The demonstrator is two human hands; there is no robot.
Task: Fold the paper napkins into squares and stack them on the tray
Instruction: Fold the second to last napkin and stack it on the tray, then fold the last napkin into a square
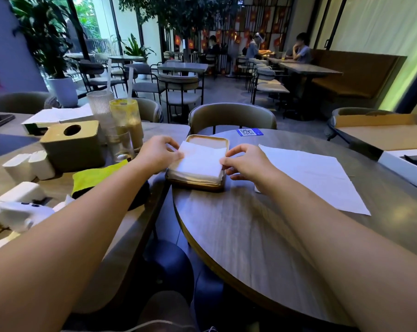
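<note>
While the folded napkin is pinched at its side edges by the left hand and right hand atop the stack in the tray, its corners should be squared before release.

Café: rows of tables, chairs

matt white paper napkins, smooth golden-rimmed tray, wood-grain satin tabletop, ribbed clear glass
</note>
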